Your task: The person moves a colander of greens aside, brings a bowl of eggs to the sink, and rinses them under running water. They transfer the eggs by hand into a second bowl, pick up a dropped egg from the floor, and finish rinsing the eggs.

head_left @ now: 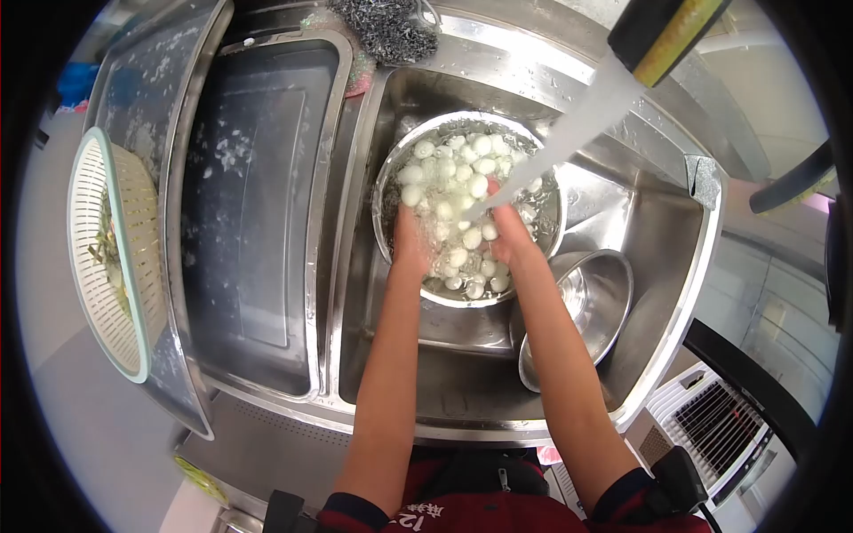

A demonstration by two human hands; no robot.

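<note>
Many small white egg-like balls (458,258) lie in water in a round metal bowl (562,209) inside the sink. A stream of water (569,133) pours from a black and yellow spout (662,40) into the bowl. Both hands reach into the bowl among the balls. My left hand (412,242) is at the bowl's left side, its fingers hidden under balls and splashing water. My right hand (506,226) is on the right side beside the falling stream, fingers partly under water and bent around some balls; what it grips, if anything, cannot be made out.
An oval metal bowl (613,306) leans in the sink (462,391) under my right forearm. Left of it is a second basin holding a dark tray (253,204). A white basket with a green rim (142,355) stands far left. Steel scouring pads (386,31) lie at the back edge.
</note>
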